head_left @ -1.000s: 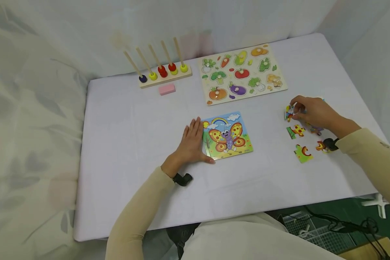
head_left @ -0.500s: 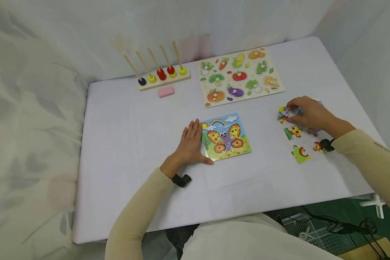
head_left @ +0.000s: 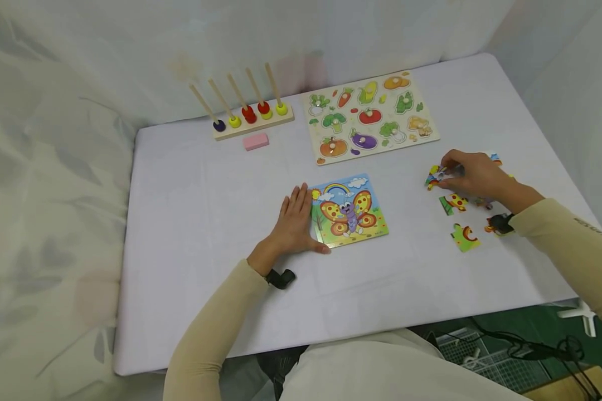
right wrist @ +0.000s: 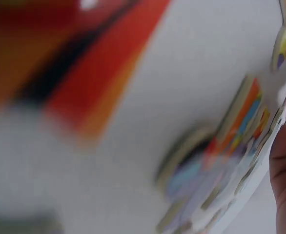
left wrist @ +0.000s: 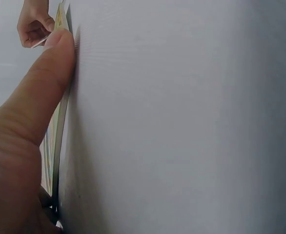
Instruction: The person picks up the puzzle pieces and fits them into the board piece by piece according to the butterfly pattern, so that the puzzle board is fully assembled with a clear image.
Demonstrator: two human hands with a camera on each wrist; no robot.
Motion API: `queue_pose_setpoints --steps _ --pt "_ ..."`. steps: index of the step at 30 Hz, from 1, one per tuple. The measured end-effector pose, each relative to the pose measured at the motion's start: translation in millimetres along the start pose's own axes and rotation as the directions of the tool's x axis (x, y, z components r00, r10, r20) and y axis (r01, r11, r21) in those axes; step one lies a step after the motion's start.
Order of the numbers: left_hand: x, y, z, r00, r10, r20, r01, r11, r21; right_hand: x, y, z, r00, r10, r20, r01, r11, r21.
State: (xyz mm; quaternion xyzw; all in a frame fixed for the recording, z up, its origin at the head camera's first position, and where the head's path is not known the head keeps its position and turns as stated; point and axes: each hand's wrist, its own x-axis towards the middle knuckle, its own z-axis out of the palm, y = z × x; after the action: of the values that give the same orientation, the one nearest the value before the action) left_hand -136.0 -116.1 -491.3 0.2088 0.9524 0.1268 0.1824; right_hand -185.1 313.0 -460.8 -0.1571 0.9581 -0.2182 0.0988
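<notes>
My left hand [head_left: 293, 223] lies with straight fingers along the left edge of a square butterfly picture puzzle [head_left: 351, 214]. Its thumb touches the puzzle's lower left corner; the left wrist view shows the thumb close up against the edge. On the right of the table, my right hand [head_left: 474, 175] pinches a colourful puzzle piece [head_left: 433, 178] between thumb and fingers, and the piece stands tilted. Below the right hand lie loose pieces: a red-and-yellow puzzle piece [head_left: 456, 201] and a green puzzle piece [head_left: 464, 238]. Other pieces are partly hidden under that hand and wrist.
A vegetable peg puzzle board [head_left: 348, 117] lies along the back of the white table [head_left: 205, 223]. Back left stands a wooden bead stacker [head_left: 256, 123] with several upright rods, and a pink block [head_left: 256, 141] lies before it. A curtain hangs behind.
My right hand has shifted slightly left with the pinched puzzle piece, which has turned a little. The left hand stays in place beside the butterfly puzzle.
</notes>
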Motion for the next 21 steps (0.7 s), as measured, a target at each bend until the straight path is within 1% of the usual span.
queue_pose_setpoints --steps 2,5,8,12,18,21 --pt "0.3 -0.1 0.2 1.0 0.001 -0.002 -0.001 1.0 -0.004 -0.1 -1.7 0.9 1.0 0.0 -0.014 0.0 1.0 0.024" --pt "-0.6 -0.9 0.3 1.0 -0.01 -0.004 0.01 1.0 0.002 1.5 -3.3 3.1 1.0 0.02 -0.01 -0.019 0.996 0.09" --pt "-1.4 -2.0 0.4 1.0 -0.019 -0.004 0.019 1.0 0.004 3.5 -3.0 4.9 0.997 0.071 0.004 -0.071 0.983 0.168" --pt "-0.4 -2.1 0.9 1.0 -0.009 -0.003 0.009 1.0 -0.004 4.5 1.2 6.9 0.993 0.116 -0.005 -0.112 0.968 0.224" --pt "1.7 -0.1 1.3 1.0 -0.005 0.001 0.005 1.0 -0.002 4.9 1.2 8.1 0.993 0.107 -0.058 -0.088 0.959 0.269" --pt "1.1 1.0 0.3 1.0 -0.007 0.0 0.007 1.0 -0.001 4.4 -5.8 2.8 0.992 0.102 -0.073 -0.072 0.94 0.335"
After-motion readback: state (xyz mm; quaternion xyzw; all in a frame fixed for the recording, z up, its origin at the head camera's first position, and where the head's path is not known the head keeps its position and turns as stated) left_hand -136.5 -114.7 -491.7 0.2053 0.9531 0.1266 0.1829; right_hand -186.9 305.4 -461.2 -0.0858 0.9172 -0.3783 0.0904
